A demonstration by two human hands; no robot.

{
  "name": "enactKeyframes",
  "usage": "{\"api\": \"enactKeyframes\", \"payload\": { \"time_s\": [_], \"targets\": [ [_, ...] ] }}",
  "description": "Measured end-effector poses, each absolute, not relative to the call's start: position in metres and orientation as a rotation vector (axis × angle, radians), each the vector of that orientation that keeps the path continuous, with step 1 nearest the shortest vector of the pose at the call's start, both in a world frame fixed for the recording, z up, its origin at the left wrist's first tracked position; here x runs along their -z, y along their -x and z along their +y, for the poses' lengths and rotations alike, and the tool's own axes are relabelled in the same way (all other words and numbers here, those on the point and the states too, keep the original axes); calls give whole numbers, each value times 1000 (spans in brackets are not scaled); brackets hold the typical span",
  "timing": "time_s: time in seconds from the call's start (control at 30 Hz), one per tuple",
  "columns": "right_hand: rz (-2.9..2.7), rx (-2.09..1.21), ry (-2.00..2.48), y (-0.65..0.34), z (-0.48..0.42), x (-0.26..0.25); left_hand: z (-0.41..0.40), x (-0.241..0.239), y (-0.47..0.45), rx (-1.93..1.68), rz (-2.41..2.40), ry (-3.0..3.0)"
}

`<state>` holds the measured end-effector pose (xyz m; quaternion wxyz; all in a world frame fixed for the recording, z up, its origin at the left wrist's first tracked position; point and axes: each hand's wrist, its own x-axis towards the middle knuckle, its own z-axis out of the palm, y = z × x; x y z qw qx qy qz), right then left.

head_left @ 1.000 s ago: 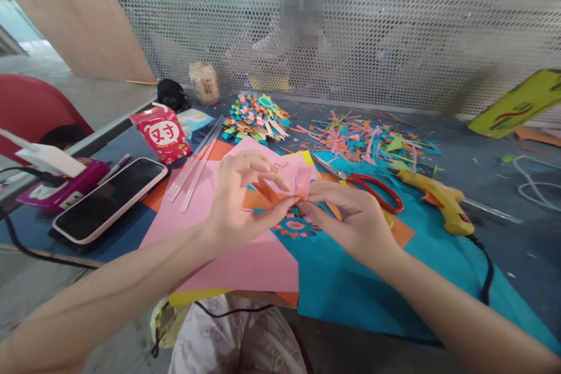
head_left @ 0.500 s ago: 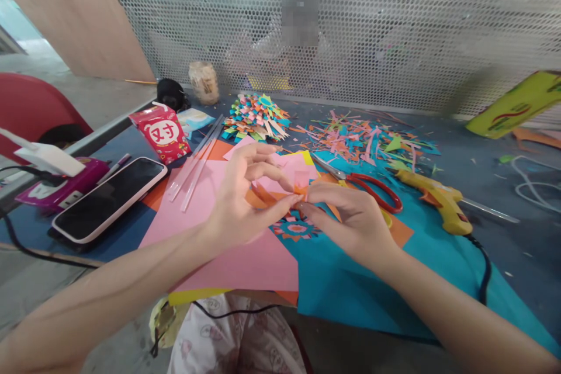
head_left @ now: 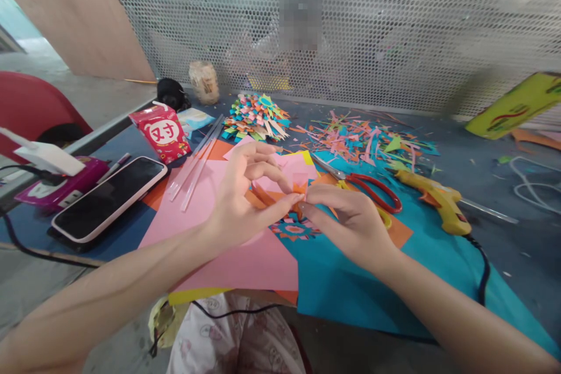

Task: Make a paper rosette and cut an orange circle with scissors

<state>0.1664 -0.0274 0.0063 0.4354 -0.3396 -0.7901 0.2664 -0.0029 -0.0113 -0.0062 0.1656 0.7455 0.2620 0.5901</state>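
Orange paper piece (head_left: pixel 267 195) | pinched between left hand (head_left: pixel 239 204) and right hand (head_left: pixel 350 219) fingertips | both grips clamped

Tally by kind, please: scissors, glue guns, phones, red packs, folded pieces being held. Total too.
Scissors: 1
Glue gun: 1
Phone: 1
Red pack: 1
Folded piece: 1
Total: 5

Small folded paper piece (head_left: pixel 299 188) (orange strips, pink flap); we pinch it between left hand (head_left: pixel 236 210) and right hand (head_left: pixel 350 222), above pink sheet (head_left: pixel 228 257).
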Motion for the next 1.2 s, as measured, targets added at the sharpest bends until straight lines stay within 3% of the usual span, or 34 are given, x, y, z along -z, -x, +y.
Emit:
{"api": "enactKeyframes", "payload": {
  "time_s": [0.43,1.2],
  "targets": [
    [-1923,-764,950,-167,-27,-3,-10,1,3,-1504,803,-1621],
    [-1872,-788,1021,-160,-25,-3,-11,-1,2,-1580,813,-1590]
  ]
}}
